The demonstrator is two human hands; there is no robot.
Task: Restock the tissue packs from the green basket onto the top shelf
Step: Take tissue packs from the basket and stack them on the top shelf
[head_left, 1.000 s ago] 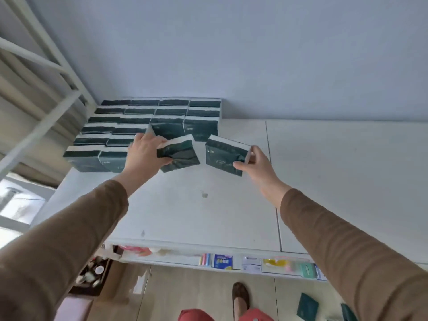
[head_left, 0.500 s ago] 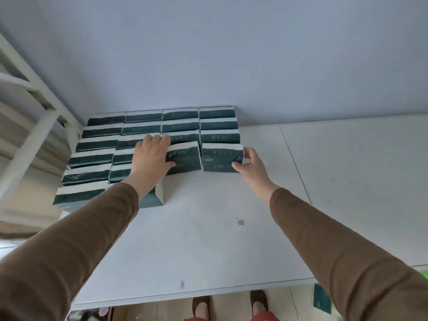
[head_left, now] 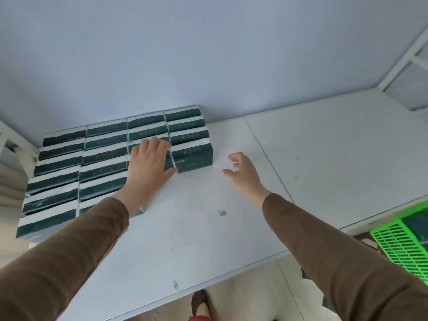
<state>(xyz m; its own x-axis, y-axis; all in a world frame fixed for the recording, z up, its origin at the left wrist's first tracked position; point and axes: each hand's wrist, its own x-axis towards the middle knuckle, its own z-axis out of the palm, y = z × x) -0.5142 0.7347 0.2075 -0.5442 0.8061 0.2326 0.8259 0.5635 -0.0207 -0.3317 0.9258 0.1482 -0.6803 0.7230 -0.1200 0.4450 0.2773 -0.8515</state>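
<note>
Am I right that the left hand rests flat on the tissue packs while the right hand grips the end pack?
Not quite. In the head view the right hand grips nothing: it hangs open over the shelf, apart from the end pack. The left hand does rest flat on the tissue packs.

Both arms are stretched forward and up, clad in brown sleeves. The left hand [head_left: 148,165] is laid flat, palm down, its fingers [head_left: 154,144] straight and held together, thumb spread to the right. The right hand [head_left: 243,173] is held in the air, fingers loosely curled, nothing gripped
</note>
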